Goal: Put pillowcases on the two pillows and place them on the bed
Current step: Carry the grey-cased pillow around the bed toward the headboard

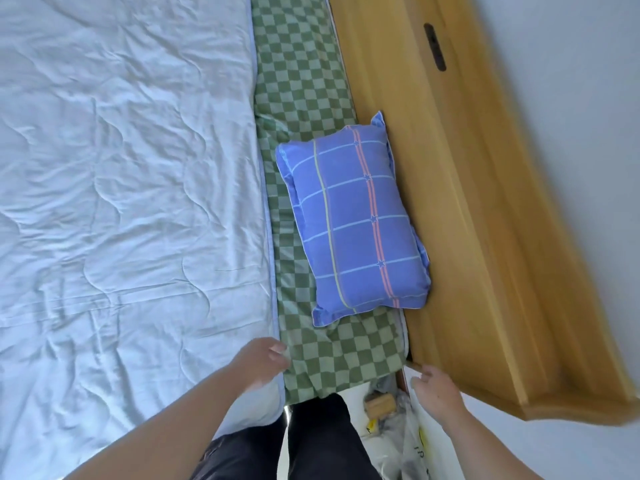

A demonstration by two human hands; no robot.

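The cased pillow (pixel 353 220) lies long axis near-to-far, just beyond both hands, left hand (pixel 265 363) slightly nearer, right hand (pixel 434 389) loosely curled, both empty.

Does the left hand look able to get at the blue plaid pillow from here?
Probably yes: the left hand is empty, and only bare green checkered sheet lies between it and the blue plaid pillow.
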